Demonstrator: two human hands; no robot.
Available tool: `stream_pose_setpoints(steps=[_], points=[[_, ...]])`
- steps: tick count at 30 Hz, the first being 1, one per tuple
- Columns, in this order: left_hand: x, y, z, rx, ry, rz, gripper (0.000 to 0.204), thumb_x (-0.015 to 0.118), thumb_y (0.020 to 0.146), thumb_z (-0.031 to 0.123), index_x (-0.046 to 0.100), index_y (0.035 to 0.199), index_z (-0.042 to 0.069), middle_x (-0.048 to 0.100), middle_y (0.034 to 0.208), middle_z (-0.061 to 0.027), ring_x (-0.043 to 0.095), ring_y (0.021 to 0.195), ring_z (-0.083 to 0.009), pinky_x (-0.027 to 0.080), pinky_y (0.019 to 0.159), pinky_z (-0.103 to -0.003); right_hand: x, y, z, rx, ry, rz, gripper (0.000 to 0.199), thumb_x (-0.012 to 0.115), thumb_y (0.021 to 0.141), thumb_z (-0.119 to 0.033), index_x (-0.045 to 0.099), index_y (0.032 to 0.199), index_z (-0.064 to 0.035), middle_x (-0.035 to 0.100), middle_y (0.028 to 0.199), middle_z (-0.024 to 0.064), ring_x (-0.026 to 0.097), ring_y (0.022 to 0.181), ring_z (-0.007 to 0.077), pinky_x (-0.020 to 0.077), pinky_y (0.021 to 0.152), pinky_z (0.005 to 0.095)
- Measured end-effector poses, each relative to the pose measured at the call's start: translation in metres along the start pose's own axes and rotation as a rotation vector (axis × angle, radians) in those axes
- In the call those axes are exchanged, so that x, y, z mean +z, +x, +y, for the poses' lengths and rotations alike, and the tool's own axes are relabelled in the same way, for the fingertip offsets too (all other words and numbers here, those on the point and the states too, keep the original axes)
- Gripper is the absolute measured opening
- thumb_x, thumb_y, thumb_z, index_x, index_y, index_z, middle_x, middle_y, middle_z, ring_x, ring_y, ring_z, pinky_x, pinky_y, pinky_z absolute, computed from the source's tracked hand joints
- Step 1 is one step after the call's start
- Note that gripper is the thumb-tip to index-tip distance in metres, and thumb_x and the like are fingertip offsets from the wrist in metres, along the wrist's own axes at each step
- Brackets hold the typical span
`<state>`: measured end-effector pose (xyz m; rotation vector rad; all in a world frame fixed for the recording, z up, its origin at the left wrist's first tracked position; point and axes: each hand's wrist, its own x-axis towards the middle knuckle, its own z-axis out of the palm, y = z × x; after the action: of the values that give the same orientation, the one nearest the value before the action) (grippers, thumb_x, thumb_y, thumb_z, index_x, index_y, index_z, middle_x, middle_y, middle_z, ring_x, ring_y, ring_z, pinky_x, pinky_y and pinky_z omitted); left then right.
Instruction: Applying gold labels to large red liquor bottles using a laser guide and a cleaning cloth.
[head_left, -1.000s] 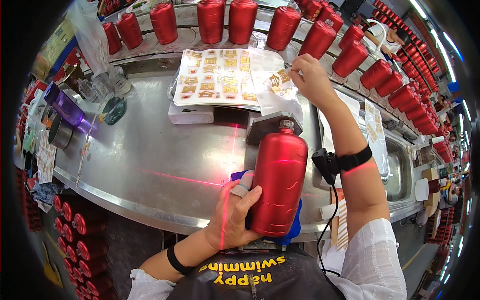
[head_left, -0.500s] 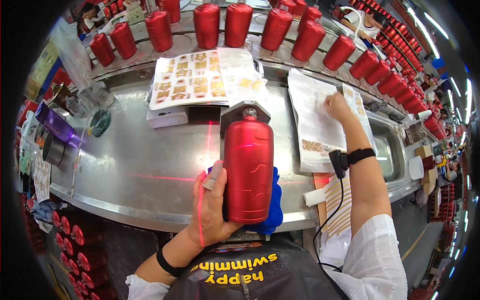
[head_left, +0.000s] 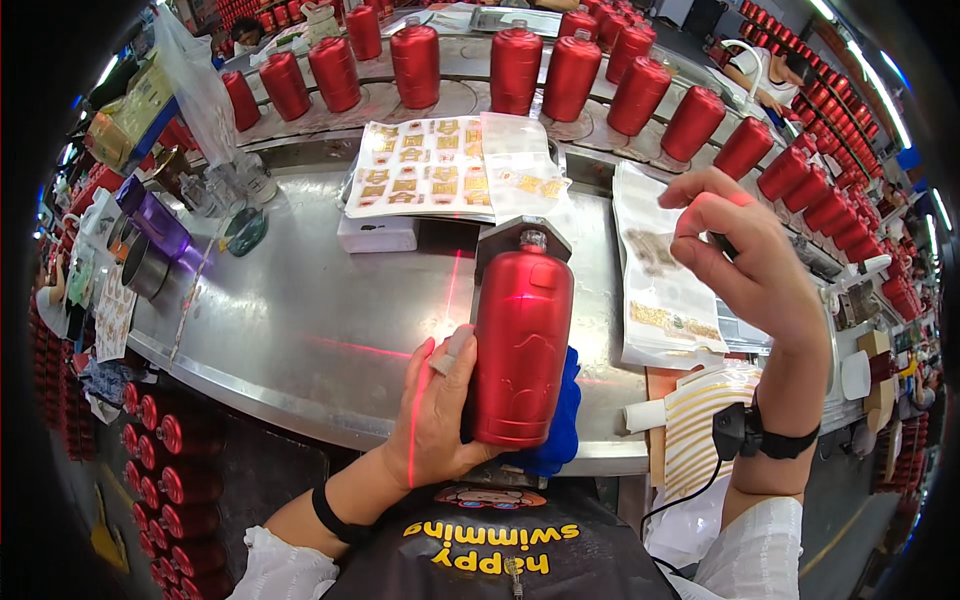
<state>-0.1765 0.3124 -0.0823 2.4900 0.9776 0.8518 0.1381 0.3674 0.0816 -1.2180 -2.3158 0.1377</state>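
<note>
A red metallic bottle (head_left: 525,345) stands tilted in front of me, its narrow glass neck pointing away. My left hand (head_left: 437,405) is closed on its left side, a grey wrap on one finger. The bottle's neck end lies against a dark angular holder (head_left: 560,245), and a blue cloth (head_left: 560,430) is under its base. My right hand (head_left: 735,245) is raised over white sheets (head_left: 640,345) on the right, fingers bent. By the fingertips is a blurred, brownish decal (head_left: 652,252), seemingly pinched; the exact grip is hard to see. Red laser lines cross bottle and left hand.
Gold-and-red decal sheets (head_left: 415,170) lie on a white box (head_left: 378,236) at the back. Several red bottles (head_left: 416,65) stand along a curved conveyor beyond. At left are a purple cup (head_left: 152,222) and glass jars (head_left: 250,180); stacked bottles (head_left: 190,480) lie lower left.
My right hand has lifted off the sheets toward me, and a blurred decal now shows by its fingers. The left hand keeps hold of the bottle; the whole view has shifted.
</note>
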Motion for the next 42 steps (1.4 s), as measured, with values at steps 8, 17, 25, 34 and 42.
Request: stream_pose_setpoints(steps=[8, 17, 25, 34, 42], points=[[0.007, 0.036, 0.000, -0.321, -1.060, 0.191, 0.090, 0.069, 0.088, 0.029, 0.013, 0.149, -0.008, 0.032, 0.148, -0.0234, 0.037, 0.135, -0.0288, 0.027, 0.113, -0.041, 0.070, 0.023, -0.027, 0.034, 0.218, -0.176, 0.012, 0.068, 0.084, -0.008, 0.057, 0.083, -0.0014, 0.060, 0.101, 0.0111, 0.059, 0.084, 0.0267, 0.0477, 0.075, 0.0351], [0.017, 0.054, 0.007, -0.338, -0.897, 0.168, 0.086, 0.071, 0.086, 0.021, 0.015, 0.148, -0.003, 0.037, 0.141, -0.0218, 0.042, 0.130, -0.0264, 0.034, 0.109, -0.038, 0.103, 0.014, -0.015, 0.044, 0.326, -0.044, 0.015, 0.066, 0.085, -0.013, 0.059, 0.085, 0.0009, 0.058, 0.094, 0.0155, 0.057, 0.095, 0.0343, 0.0475, 0.083, 0.0410], [0.016, 0.055, 0.009, -0.356, -1.100, 0.156, 0.084, 0.066, 0.090, 0.021, 0.010, 0.148, -0.002, 0.033, 0.143, -0.0192, 0.041, 0.130, -0.0238, 0.035, 0.109, -0.037, 0.108, 0.012, -0.015, 0.050, 0.357, -0.013, 0.017, 0.066, 0.085, -0.014, 0.059, 0.085, 0.0011, 0.058, 0.094, 0.0159, 0.057, 0.095, 0.0344, 0.0469, 0.084, 0.0416], [0.018, 0.055, 0.008, -0.359, -1.027, 0.151, 0.082, 0.066, 0.091, 0.021, 0.012, 0.147, -0.003, 0.032, 0.142, -0.0177, 0.039, 0.131, -0.0232, 0.034, 0.109, -0.037, 0.108, 0.014, -0.013, 0.026, 0.286, -0.016, 0.019, 0.068, 0.087, -0.014, 0.057, 0.083, 0.0006, 0.061, 0.099, 0.0136, 0.061, 0.092, 0.0307, 0.0485, 0.081, 0.0363], [0.018, 0.055, 0.007, -0.349, -1.028, 0.150, 0.080, 0.065, 0.092, 0.024, 0.012, 0.147, -0.002, 0.030, 0.143, -0.0178, 0.039, 0.130, -0.0232, 0.034, 0.109, -0.037, 0.111, 0.010, -0.011, 0.065, 0.305, -0.026, 0.016, 0.065, 0.089, -0.013, 0.058, 0.087, 0.0008, 0.062, 0.098, 0.0133, 0.061, 0.092, 0.0283, 0.0481, 0.081, 0.0353]])
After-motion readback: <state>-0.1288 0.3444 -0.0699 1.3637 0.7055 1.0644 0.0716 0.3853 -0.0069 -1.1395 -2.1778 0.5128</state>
